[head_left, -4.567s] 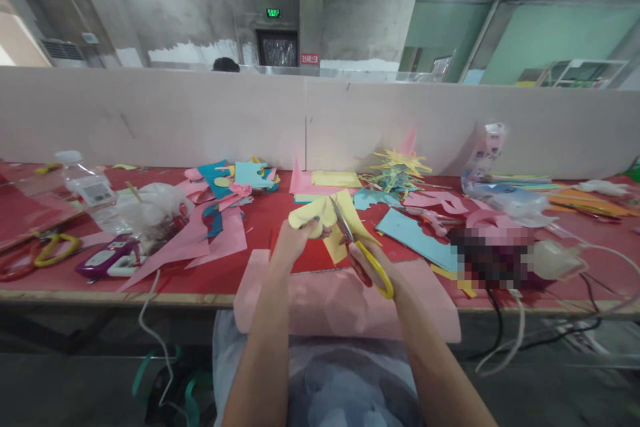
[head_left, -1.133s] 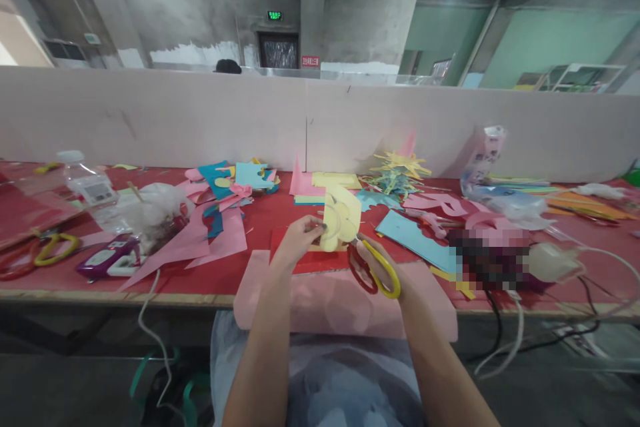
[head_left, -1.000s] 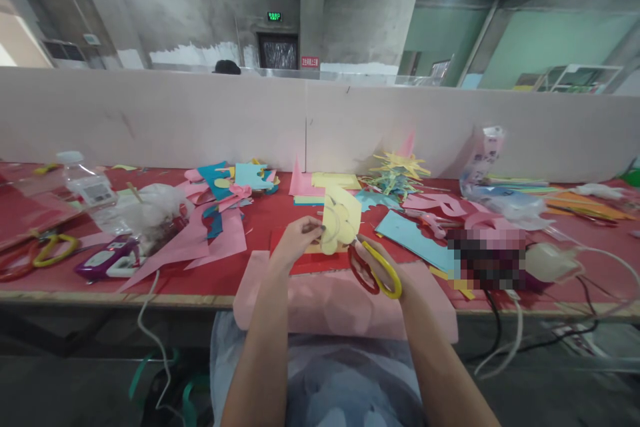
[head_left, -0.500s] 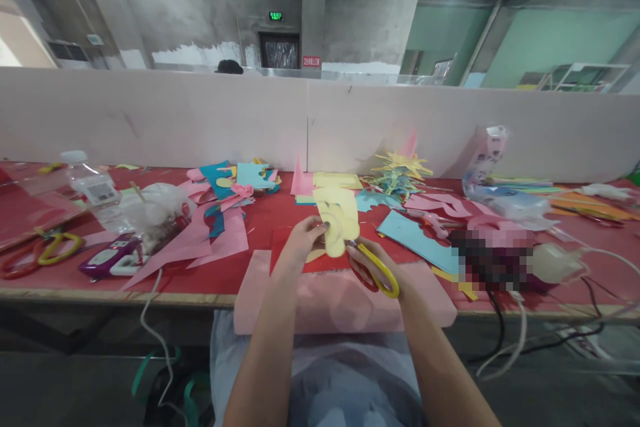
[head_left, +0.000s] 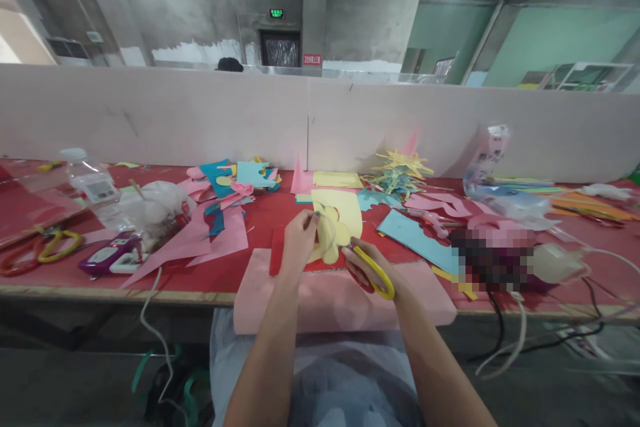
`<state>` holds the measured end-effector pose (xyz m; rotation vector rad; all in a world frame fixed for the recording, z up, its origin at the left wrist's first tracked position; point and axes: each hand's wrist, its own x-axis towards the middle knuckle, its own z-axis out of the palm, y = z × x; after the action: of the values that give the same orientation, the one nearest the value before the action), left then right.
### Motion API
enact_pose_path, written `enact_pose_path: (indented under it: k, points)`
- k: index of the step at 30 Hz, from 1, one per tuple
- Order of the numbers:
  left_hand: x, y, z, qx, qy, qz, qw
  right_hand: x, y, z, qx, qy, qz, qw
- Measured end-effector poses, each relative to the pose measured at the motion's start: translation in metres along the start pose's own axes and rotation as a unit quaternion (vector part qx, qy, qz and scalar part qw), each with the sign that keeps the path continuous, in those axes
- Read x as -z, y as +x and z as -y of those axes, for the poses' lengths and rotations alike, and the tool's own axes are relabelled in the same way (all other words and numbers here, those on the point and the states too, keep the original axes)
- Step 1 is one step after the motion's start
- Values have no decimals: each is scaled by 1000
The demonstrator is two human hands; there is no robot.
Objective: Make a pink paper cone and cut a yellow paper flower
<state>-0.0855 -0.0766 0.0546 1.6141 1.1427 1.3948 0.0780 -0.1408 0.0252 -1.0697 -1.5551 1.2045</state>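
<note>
Pale yellow paper [head_left: 350, 208] with rounded, partly cut lobes is pinched at its left side by my left hand [head_left: 301, 237]. My right hand [head_left: 374, 260] holds scissors [head_left: 381, 273] with yellow and red handles, their blades at the right edge of the rounded lobes. How far the blades are apart is hidden. Below the paper lies a red sheet [head_left: 280, 253], and in front of it a pink padded piece [head_left: 280, 303] hangs over the table's front edge. A blue paper piece [head_left: 417, 237] lies right of my right hand.
On the red table [head_left: 265, 217], pink and blue scraps [head_left: 227, 233], a purple device [head_left: 110, 257], a plastic bottle [head_left: 90, 177] and more scissors [head_left: 55, 247] lie left. Shredded paper [head_left: 400, 170], a plastic bag [head_left: 520, 203] and cables [head_left: 520, 333] are right. A pale partition [head_left: 200, 120] stands behind.
My left hand has moved slightly left and up along the paper. The paper has turned, showing more of its flat upper part. My right hand and the scissors have shifted slightly left.
</note>
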Motion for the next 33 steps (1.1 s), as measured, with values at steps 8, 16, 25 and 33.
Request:
enact_pose_path:
  k: [8,16,25,33]
  points:
    - [-7,-3,-3,8,-79,31,996,-12,1,2,12,-6,4,1000]
    - [-8,1,0,95,-208,64,971,-5,-2,2,49,25,34,998]
    - [-13,-9,-19,36,-122,39,991,-7,1,7,-5,14,-4,1000]
    - [-18,-14,-11,-9,-24,30,999,-9,4,0,-1,3,-33,999]
